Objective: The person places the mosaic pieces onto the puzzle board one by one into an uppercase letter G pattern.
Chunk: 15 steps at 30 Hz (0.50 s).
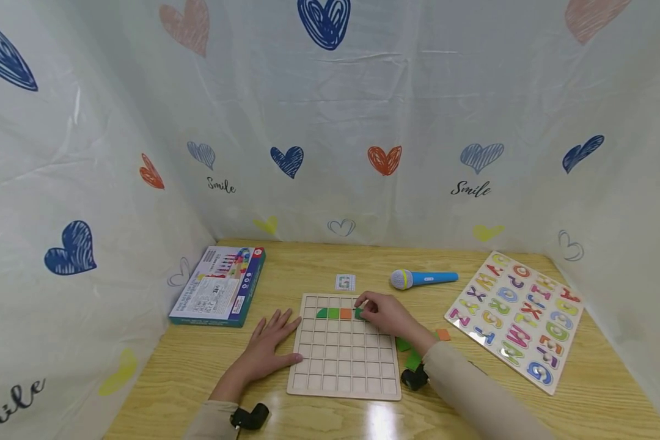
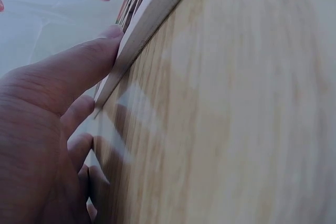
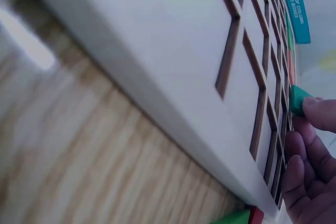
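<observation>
My right hand (image 1: pixel 385 313) pinches a dark green tile (image 3: pixel 299 99) between thumb and fingertip, over the upper part of a wooden grid board (image 1: pixel 338 352). To its left, in one row of the grid, lie a green piece with a curved edge (image 1: pixel 322 313), a light green square (image 1: pixel 334 313) and an orange square (image 1: pixel 345 314). My left hand (image 1: pixel 267 349) rests at the board's left side with fingers spread, its thumb (image 2: pixel 79 69) touching the board's edge.
Several loose green and orange tiles (image 1: pixel 443 334) lie right of the board, partly under my right forearm. Beyond the board are a small pattern card (image 1: pixel 345 282) and a blue toy microphone (image 1: pixel 429 278). An alphabet puzzle board (image 1: pixel 519 321) lies right, a flat box (image 1: pixel 220 286) left.
</observation>
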Each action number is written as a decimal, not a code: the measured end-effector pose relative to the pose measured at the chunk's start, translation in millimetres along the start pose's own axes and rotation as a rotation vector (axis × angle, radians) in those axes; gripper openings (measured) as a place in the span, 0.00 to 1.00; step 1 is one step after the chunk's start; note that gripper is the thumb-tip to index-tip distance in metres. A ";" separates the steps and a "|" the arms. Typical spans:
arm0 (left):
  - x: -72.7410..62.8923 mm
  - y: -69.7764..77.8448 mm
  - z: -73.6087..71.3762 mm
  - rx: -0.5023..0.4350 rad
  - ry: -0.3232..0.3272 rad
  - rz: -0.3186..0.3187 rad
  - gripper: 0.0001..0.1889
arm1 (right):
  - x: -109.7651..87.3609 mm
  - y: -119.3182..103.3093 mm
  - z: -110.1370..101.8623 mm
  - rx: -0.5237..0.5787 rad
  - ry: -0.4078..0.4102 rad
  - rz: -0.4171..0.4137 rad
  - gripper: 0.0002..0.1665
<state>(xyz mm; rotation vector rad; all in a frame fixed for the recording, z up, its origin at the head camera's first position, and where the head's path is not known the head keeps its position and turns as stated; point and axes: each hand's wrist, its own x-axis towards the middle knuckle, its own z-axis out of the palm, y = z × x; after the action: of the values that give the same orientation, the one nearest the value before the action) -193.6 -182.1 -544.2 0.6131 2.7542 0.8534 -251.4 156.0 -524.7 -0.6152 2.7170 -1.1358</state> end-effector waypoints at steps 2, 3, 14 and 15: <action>0.1 0.0 0.0 0.001 0.000 0.003 0.44 | 1.7 -1.9 1.5 -0.004 0.002 0.001 0.08; 0.1 0.2 -0.1 0.001 0.000 0.004 0.44 | 2.4 -2.8 2.0 -0.006 0.002 0.004 0.08; -0.5 2.4 -1.1 0.001 0.002 -0.001 0.44 | 5.1 -9.3 6.9 -0.101 0.007 0.002 0.09; -0.4 2.5 -1.1 -0.001 0.003 -0.003 0.44 | 5.0 -9.5 7.2 -0.103 0.009 0.004 0.09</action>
<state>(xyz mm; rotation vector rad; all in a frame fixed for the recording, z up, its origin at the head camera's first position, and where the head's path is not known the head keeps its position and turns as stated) -192.7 -180.9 -541.8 0.6088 2.7563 0.8550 -251.0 143.2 -522.9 -0.6196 2.7976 -1.0054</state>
